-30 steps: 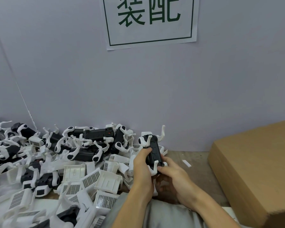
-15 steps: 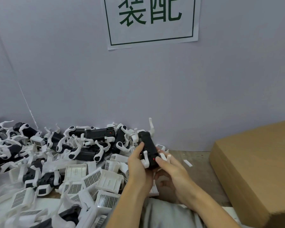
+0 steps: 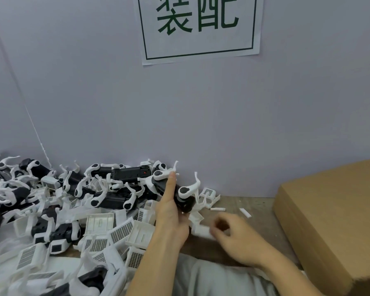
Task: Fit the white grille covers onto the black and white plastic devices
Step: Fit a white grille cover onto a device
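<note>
My left hand holds a black and white device upright over the table, its white curved arms pointing up toward the wall. My right hand is low and to the right, blurred by motion, with its fingers curled at a small white plastic piece on the table. Whether it grips that piece is unclear. White grille covers lie scattered just left of my left wrist.
A heap of black and white devices fills the left of the wooden table against the grey wall. A large cardboard box stands at the right. Small white strips lie near the wall.
My right hand has left the device and dropped down to the right toward the table. My left hand alone now holds the device, turned more upright.
</note>
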